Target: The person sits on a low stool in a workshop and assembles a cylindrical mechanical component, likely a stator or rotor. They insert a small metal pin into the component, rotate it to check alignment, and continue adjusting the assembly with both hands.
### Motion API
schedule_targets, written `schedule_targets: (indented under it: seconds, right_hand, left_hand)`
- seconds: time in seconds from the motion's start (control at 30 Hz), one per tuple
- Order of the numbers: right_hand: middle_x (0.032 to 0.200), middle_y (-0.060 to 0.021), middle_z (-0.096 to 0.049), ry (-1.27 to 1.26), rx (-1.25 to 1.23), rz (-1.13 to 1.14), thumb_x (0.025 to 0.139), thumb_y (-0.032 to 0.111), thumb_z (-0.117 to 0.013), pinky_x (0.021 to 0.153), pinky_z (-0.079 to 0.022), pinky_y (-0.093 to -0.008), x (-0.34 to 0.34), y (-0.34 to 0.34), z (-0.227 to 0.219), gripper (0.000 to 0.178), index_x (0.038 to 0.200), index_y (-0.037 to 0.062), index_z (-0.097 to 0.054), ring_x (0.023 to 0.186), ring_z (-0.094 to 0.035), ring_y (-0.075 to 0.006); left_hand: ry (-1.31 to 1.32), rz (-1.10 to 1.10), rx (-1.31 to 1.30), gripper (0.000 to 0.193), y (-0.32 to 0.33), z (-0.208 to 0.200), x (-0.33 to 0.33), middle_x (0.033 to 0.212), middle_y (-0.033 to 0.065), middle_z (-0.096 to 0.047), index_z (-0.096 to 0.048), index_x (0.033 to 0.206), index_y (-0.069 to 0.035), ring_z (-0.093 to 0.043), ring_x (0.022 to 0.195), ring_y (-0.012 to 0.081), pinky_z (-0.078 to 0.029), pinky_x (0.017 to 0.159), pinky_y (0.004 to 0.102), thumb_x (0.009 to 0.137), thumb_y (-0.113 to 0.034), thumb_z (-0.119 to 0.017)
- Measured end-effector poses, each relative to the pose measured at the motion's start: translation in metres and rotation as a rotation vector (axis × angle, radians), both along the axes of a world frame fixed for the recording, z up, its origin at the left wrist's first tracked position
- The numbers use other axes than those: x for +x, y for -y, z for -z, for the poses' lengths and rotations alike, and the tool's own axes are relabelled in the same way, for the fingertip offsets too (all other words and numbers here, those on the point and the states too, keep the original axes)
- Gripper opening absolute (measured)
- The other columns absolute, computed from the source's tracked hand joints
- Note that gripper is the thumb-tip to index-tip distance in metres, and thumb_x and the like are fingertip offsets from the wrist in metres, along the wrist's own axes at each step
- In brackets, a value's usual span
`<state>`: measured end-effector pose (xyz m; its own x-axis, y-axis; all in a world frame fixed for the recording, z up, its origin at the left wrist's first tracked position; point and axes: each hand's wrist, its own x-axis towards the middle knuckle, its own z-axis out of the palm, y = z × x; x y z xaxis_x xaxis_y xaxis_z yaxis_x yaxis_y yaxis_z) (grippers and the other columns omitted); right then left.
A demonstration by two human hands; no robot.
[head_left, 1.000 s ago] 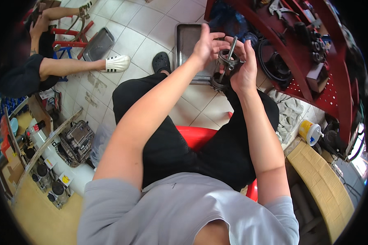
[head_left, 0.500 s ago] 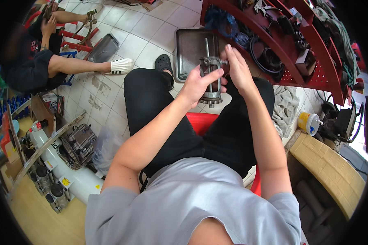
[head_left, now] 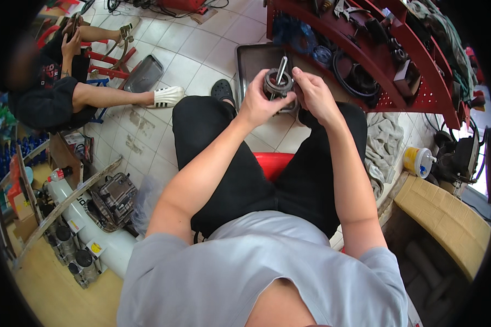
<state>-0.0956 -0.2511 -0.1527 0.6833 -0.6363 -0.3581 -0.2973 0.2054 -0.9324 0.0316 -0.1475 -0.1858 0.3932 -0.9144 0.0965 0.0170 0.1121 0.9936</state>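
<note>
Metal part: held at my 12 o'clock, its rod up | my left hand: wrapped around it from 8 o'clock | my right hand: fingers bent at its 3 o'clock, cannot tell if gripping | beyond, tray at 11, red shelf at 2, grey rag at 4

mechanical part in dull metal

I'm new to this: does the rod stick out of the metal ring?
Sticking out: the shiny rod extends past the metal ring, which the left hand holds.
</note>
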Motion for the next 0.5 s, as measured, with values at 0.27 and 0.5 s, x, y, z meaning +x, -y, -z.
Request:
schedule_targets:
  seconds: [0.27,0.5]
  right_hand:
    - [0.067,0.0055,-0.048,0.220,-0.018,0.034,0.098,0.034,-0.052,0.048,-0.033,-0.0211,-0.002,-0.001,-0.004,0.029,0.094,0.0057,-0.057,0.055,-0.041,-0.0040]
    - [0.060,0.0058,-0.045,0.065,-0.086,-0.056,0.095,0.037,-0.054,0.047,-0.033,-0.0212,-0.002,0.008,0.001,0.034,0.083,0.0047,-0.058,0.052,-0.041,-0.0044]
  left_hand:
    - [-0.011,-0.038,0.012,0.027,-0.002,-0.001,-0.001,0.087,0.0013,-0.066,-0.062,0.097,-0.003,-0.058,0.080,0.0073,-0.048,0.075,0.0246,0.077,-0.010,-0.078]
    - [-0.018,-0.064,-0.021,0.030,0.003,0.011,0.004,0.090,0.0012,-0.065,-0.060,0.099,-0.002,-0.059,0.084,0.0058,-0.050,0.077,0.0243,0.077,-0.010,-0.079]
